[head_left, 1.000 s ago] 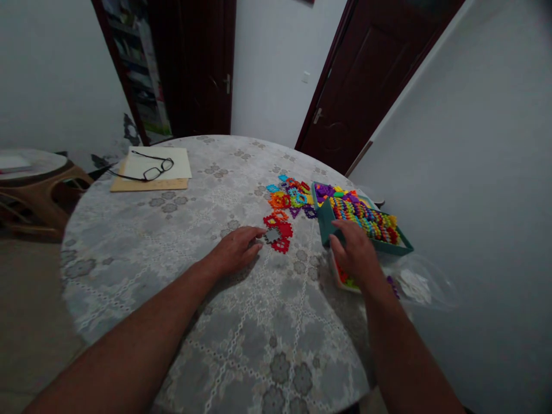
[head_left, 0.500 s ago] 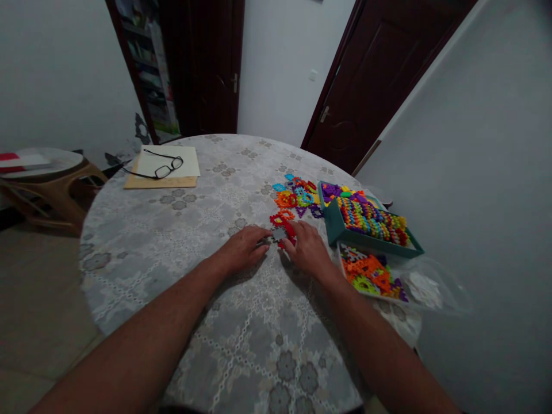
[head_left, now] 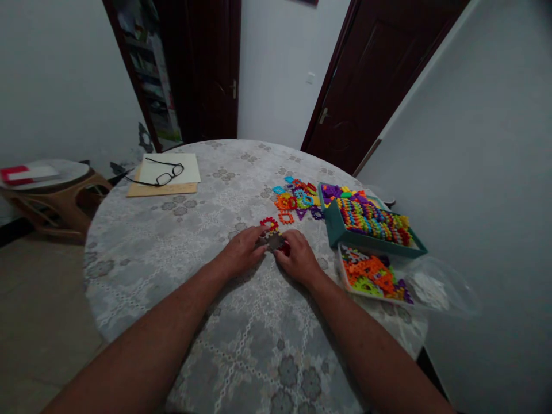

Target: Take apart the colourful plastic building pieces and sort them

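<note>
You are holding the grey piece (head_left: 274,240) between both hands near the middle of the table (head_left: 181,253), just this side of the red ring piece (head_left: 269,223). Your left hand (head_left: 240,253) is pinching its left edge with fingers drawn together, and your right hand (head_left: 298,260) is pinching its right edge, partly covering a red piece (head_left: 285,248). The loose coloured pieces (head_left: 297,198) are lying beyond, beside the teal tray (head_left: 333,227).

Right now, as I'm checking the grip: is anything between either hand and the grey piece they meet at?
Nothing visible. The left hand and right hand both touch the grey piece with their fingertips; a red piece sits beside it at the right hand, a red ring just beyond.
</note>
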Available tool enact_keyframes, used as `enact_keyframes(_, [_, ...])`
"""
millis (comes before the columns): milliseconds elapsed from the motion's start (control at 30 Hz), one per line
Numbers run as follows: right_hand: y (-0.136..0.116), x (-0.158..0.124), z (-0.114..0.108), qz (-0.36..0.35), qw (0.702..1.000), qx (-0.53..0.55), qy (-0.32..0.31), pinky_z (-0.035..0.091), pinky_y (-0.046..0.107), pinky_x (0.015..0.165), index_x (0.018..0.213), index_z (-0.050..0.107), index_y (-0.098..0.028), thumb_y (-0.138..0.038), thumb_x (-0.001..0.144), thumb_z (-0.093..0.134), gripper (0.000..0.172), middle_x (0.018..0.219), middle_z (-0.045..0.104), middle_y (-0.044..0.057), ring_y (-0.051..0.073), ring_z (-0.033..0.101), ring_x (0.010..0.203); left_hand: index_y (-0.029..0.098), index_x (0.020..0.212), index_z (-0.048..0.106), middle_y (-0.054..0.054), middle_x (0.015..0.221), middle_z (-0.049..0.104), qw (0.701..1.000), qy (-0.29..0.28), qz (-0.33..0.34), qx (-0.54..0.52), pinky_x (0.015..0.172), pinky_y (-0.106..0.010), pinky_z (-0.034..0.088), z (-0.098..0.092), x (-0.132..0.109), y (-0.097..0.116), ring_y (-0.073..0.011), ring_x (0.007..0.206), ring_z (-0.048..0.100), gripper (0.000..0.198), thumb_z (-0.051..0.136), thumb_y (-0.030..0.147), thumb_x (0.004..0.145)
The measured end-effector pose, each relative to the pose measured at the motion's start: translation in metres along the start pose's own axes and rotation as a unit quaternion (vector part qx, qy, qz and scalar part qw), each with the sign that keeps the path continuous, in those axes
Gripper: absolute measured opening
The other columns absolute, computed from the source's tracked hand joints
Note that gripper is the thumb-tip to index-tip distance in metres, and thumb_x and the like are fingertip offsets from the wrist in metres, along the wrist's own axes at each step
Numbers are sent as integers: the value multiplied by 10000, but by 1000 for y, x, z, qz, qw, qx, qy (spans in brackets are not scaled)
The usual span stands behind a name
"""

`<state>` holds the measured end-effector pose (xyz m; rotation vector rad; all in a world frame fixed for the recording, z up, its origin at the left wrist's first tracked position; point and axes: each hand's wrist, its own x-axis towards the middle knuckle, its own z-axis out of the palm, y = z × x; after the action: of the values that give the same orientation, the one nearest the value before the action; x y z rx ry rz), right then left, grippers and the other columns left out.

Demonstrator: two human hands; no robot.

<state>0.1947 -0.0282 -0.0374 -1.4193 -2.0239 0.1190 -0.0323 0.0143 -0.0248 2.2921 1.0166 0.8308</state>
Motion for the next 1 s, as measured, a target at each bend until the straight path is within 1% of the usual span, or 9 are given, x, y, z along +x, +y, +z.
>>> enact_keyframes(67, [-1, 0, -1, -38, 999, 25, -11, 546, 452, 1016, 1172, 650, -209, -213, 901, 752, 289, 1181, 689, 120, 296, 627, 1135, 237, 1445, 650, -118, 1379, 734, 1000, 4, -1, -8, 1121, -440, 518, -1, 0, 2, -288, 1260, 689, 496, 654, 245, 949])
enact_keyframes(167, [-2, 0, 0, -72, 995, 62, -14, 546, 463, 1066, 1263, 654, -208, -193, 913, 755, 365, 1244, 702, 130, 297, 637, 1189, 241, 1222, 740, -76, 1170, 793, 999, -24, 0, -21, 1018, -386, 531, -5, 1, 7, -259, 1096, 726, 271, 613, 263, 983])
enact_keyframes(233, [0, -1, 2, -70, 994, 83, -9, 532, 478, 1125, 1392, 627, -218, -189, 919, 751, 490, 1331, 699, 137, 296, 640, 1257, 235, 1099, 747, -53, 1035, 793, 999, -28, -27, -26, 927, -356, 526, -8, 1, 11, -235, 968, 721, 196, 583, 267, 998])
enact_keyframes(300, [3, -1, 2, -51, 994, 99, 1, 530, 479, 1153, 1506, 580, -237, -199, 925, 746, 605, 1401, 689, 138, 287, 655, 1289, 224, 1058, 733, -48, 975, 780, 996, 7, -77, -32, 854, -338, 510, -11, 2, 13, -223, 898, 704, 164, 593, 268, 984])
enact_keyframes(400, [5, -2, 0, -28, 992, 119, 26, 559, 457, 1129, 1578, 539, -245, -237, 941, 744, 670, 1407, 699, 134, 270, 690, 1262, 217, 1161, 713, -45, 936, 774, 985, 77, -150, -48, 784, -323, 485, -14, 4, 14, -213, 838, 694, 239, 606, 231, 948])
enact_keyframes(467, [5, -2, -2, -31, 990, 131, 37, 568, 449, 1124, 1579, 542, -240, -259, 950, 749, 663, 1400, 708, 133, 266, 698, 1262, 217, 1266, 691, -32, 864, 770, 978, 90, -175, -63, 753, -318, 473, -15, 5, 14, -206, 782, 690, 345, 589, 195, 937])
enact_keyframes(667, [-2, -1, -5, -84, 987, 122, 60, 554, 495, 1163, 1563, 556, -265, -287, 987, 736, 604, 1473, 688, 138, 288, 673, 1344, 213, 1301, 652, -10, 755, 754, 958, 47, -210, -189, 653, -280, 492, -8, 5, 14, -182, 668, 694, 385, 571, 171, 927])
enact_keyframes(867, [-3, 0, -7, -118, 986, 85, 85, 569, 533, 1128, 1575, 538, -265, -279, 1014, 705, 586, 1436, 697, 147, 310, 672, 1307, 194, 1250, 594, -39, 757, 761, 921, 48, -275, -273, 586, -279, 540, -7, 8, 15, -180, 590, 694, 325, 603, 181, 926])
enact_keyframes(1000, [-7, 1, -7, -172, 982, 57, 61, 566, 538, 1117, 1596, 505, -248, -260, 1037, 680, 586, 1433, 692, 159, 313, 661, 1293, 181, 1274, 612, -54, 785, 771, 912, -7, -248, -328, 634, -291, 573, -9, 7, 16, -188, 650, 727, 345, 618, 218, 931])
